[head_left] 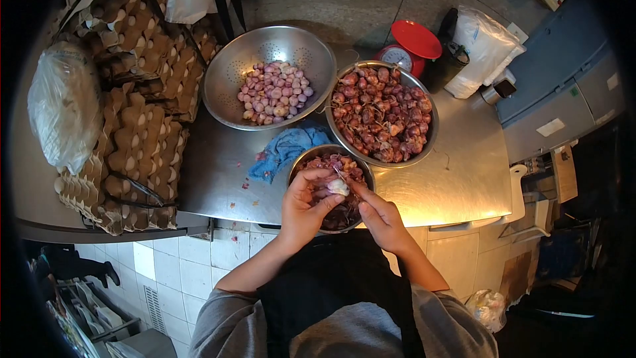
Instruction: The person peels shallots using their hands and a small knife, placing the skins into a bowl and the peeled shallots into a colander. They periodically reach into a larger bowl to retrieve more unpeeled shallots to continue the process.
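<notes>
Over the small metal bowl of reddish-brown skins, my two hands meet at a pale, partly peeled shallot. My left hand pinches it between thumb and fingers. My right hand is closed close against the shallot's right side. A thin, shiny sliver, which looks like the blade of a small knife, shows at its fingertips; the handle is hidden. Unpeeled shallots fill a large metal bowl behind my right hand. Peeled pink shallots lie in a metal colander at the back left.
A crumpled blue cloth lies beside the small bowl on the steel table. Stacked egg trays and a plastic bag stand at left. Behind the unpeeled shallots are a red scale and white plastic bags.
</notes>
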{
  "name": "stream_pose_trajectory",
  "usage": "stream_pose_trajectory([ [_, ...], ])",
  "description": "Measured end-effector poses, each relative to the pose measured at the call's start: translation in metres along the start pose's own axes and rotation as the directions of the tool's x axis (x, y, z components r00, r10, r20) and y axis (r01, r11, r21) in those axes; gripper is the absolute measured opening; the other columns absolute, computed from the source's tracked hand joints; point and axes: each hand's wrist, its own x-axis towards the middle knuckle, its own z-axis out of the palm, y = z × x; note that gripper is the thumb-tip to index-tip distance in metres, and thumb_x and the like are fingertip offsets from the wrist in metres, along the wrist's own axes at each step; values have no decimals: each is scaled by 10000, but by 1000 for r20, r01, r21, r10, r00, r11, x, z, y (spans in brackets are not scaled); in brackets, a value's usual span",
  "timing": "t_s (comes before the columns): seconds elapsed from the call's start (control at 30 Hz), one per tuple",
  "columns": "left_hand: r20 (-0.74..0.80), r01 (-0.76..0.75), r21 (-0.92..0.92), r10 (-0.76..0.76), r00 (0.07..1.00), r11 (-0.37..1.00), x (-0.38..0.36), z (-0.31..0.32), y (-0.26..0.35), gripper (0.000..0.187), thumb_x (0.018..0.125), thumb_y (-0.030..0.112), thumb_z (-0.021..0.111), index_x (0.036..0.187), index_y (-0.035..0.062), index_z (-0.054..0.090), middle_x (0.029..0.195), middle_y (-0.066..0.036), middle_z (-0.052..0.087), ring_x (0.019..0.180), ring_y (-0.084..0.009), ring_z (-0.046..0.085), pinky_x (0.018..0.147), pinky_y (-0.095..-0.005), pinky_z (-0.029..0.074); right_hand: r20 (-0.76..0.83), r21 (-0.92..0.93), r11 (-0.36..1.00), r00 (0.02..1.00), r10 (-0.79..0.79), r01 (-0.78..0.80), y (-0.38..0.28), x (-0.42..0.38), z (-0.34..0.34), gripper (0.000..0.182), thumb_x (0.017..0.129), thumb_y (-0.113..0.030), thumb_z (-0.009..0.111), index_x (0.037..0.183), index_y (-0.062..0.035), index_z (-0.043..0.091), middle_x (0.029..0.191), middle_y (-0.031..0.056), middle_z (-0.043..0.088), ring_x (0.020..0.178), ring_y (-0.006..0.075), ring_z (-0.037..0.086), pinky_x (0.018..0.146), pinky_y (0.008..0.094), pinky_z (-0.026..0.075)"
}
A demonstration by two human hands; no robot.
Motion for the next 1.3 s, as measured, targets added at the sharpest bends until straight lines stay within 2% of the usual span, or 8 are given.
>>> stream_pose_trajectory([
  [0.13,-1,-7,29,7,1000,1000,0,-1,-2,436,729,-119,607,1094,40,430,1048,-76,523,970,-152,533,839,-279,451,-19,157,978,989,146,-141,2,-4,2,404,915,-199,449,1258,11,412,1225,153,498,1143,195,460,946,276,333],
  [0.37,55,-15,61,11,998,998,1,-4,-2,459,727,-119,607,1111,45,415,1050,-73,524,970,-164,540,845,-292,451,-34,221,967,990,137,-126,7,1,4,413,919,-203,443,1266,17,397,1257,134,468,1175,195,423,973,278,300],
  [0.43,67,38,-83,-32,997,996,2,-1,6,420,749,-89,605,1108,44,433,1046,-73,532,968,-166,546,846,-293,452,-56,221,967,989,140,-124,14,4,1,415,921,-204,439,1276,7,390,1259,126,465,1123,184,450,942,269,325],
  [0.6,123,266,-298,-240,963,917,3,-6,6,291,820,26,576,1100,45,497,1032,-62,555,966,-164,554,845,-294,457,-116,227,950,962,246,-215,14,6,-6,430,932,-212,416,1324,-51,343,1242,100,470,741,91,512,671,197,434],
  [0.7,106,331,-360,-315,943,872,4,-6,6,259,844,74,560,1099,50,521,1022,-50,566,959,-157,557,842,-292,459,-35,228,952,975,218,-204,14,2,-9,462,932,-224,413,1353,-77,291,1251,75,450,602,47,382,532,156,374],
  [0.87,68,325,-425,-328,942,845,5,-4,3,255,845,82,561,1098,66,531,1019,-32,574,947,-139,559,838,-288,458,12,69,996,998,54,-55,-8,-2,-2,460,925,-202,414,1347,-62,294,1253,117,475,885,172,559,747,237,434],
  [1.03,99,330,-401,-318,943,854,4,-9,-8,234,843,54,559,1075,49,538,1065,-39,551,966,-128,539,845,-302,472,-10,-75,995,998,-63,62,-13,2,4,440,917,-190,423,1318,-33,334,1269,160,457,1176,241,444,946,279,332],
  [1.3,95,333,-413,-323,942,848,2,-8,-7,238,839,67,567,1075,52,537,1026,-40,572,929,-129,558,828,-288,473,-52,-33,996,995,-87,85,-8,2,7,394,916,-158,426,1283,-19,389,1253,160,471,1164,230,456,941,267,335],
])
